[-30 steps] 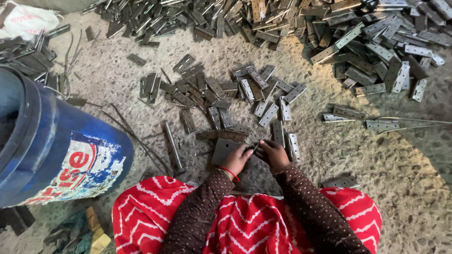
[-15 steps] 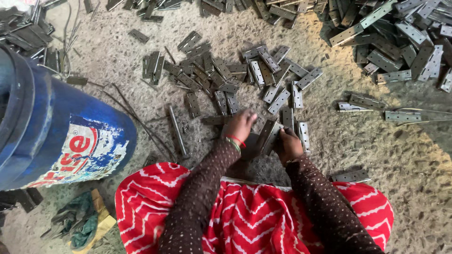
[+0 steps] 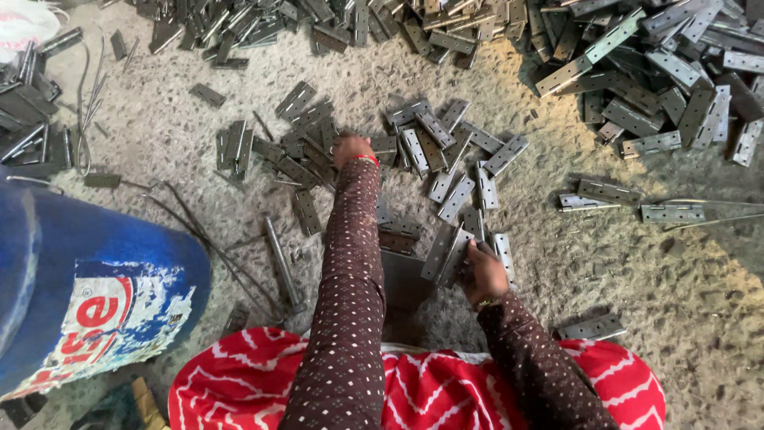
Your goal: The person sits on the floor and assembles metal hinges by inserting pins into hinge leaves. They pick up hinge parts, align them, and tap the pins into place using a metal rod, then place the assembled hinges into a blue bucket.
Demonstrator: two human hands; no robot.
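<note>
Grey metal hinges lie scattered on a rough concrete floor. My left hand [image 3: 350,149] is stretched forward onto the loose cluster of hinges [image 3: 414,147] in the middle, fingers down among them; whether it grips one I cannot tell. My right hand [image 3: 485,273] stays close to my lap and holds a folded hinge [image 3: 446,253] tilted on edge over a dark flat metal plate [image 3: 406,279]. Both arms wear dark dotted sleeves above a red and white patterned garment [image 3: 430,390].
A blue barrel [image 3: 72,295] with a torn label stands at the left. A big heap of hinges [image 3: 637,87] fills the top and right. Thin metal rods [image 3: 282,263] and wires lie beside the barrel. Single hinges [image 3: 593,326] lie at right.
My left hand has reached forward from beside the plate out to the middle cluster of hinges. My right hand has stayed near my lap holding the hinge. The view has shifted slightly.
</note>
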